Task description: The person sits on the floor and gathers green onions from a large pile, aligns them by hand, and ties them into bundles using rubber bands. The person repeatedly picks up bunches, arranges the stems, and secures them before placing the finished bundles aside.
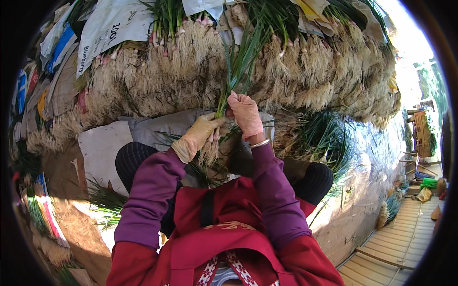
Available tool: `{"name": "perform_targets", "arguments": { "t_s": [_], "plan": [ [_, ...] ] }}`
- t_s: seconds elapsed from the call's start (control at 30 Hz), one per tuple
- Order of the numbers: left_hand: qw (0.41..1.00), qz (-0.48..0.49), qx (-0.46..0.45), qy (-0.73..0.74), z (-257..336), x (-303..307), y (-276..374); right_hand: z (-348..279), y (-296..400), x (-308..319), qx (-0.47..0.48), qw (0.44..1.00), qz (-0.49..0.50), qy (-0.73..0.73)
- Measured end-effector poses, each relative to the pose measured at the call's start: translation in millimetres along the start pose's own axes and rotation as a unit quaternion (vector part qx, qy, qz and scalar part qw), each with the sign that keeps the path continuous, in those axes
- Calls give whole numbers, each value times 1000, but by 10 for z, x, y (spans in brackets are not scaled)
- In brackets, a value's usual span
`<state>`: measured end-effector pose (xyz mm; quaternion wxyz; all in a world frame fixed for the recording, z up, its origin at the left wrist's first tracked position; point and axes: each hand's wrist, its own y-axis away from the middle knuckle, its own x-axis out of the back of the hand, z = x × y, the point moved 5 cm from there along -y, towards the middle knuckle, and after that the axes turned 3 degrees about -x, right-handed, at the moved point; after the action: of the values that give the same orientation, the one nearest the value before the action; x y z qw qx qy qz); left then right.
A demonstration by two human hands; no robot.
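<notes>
My left hand (200, 134), in a thin yellowish glove, grips a small bunch of green garlic (222, 103) just above its bulbs. The pale bulbs and stringy roots (209, 150) hang below the fingers, and the long leaves (243, 53) point away from me. My right hand (247, 116), in a pinkish glove, is closed against the right side of the stems of this bunch. Its fingertips are partly hidden. Under both hands lie loose leaves and a grey sheet (164, 130) across my lap area.
A long stack of rooted garlic bunches (171, 78) stands ahead, partly covered by printed sacks (114, 32). Loose green leaves (327, 136) are heaped to my right, more leaves (107, 203) at left. Farther right are a slatted walkway (397, 236) and a loaded wooden cart (422, 132).
</notes>
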<state>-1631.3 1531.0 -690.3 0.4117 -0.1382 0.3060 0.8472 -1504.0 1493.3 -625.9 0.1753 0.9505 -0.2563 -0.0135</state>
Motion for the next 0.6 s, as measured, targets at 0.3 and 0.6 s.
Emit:
{"name": "perform_targets", "arguments": {
  "t_s": [0.3, 0.6],
  "plan": [
    [998, 42, -44, -20, 110, 98, -29, 156, -14, -122, 110, 993, 27, -32],
    [990, -98, -35, 92, 223, -128, 87, 409, -49, -191, -26, 839, -63, -540]
  ]
}}
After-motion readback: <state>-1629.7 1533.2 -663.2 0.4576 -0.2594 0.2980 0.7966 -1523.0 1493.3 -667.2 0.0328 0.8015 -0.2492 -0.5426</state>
